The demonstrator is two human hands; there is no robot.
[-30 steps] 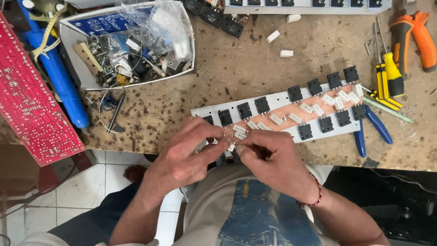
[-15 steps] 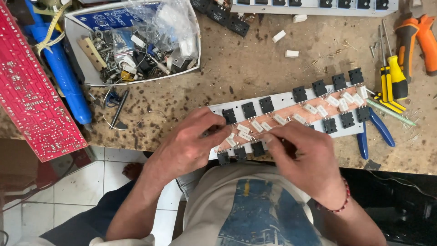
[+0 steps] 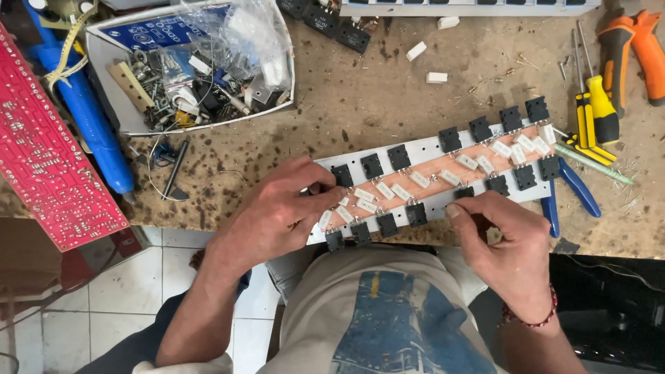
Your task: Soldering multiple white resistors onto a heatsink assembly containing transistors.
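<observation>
1. While the head view is looking straight down, the left hand [image 3: 280, 215] is lying on the near-left end of the long metal strip [image 3: 422, 149], its fingers loosely curled and slightly spread, pressing down on the strip rather than clamped around anything.
2. The right hand [image 3: 509, 242] is resting at the strip's near edge around its middle, its fingers [image 3: 465, 208] bent close together and touching one of the black transistors [image 3: 463, 192] there; whether it is pinching that part, I cannot tell.
3. The strip is lying flat near the front edge of the speckled workbench [image 3: 360, 104], carrying a copper-coloured board with white block resistors [image 3: 419, 179] down its centre and black transistors along both long sides.
4. Its long axis is running diagonally, the near end pointing to the person's left and the far end rising to the right, toward the yellow screwdriver [image 3: 601, 107] and the blue-handled pliers [image 3: 571, 185].
5. A white tray of loose parts [image 3: 201, 76] is sitting well apart at the far left, beside a red circuit board [image 3: 48, 166].
</observation>
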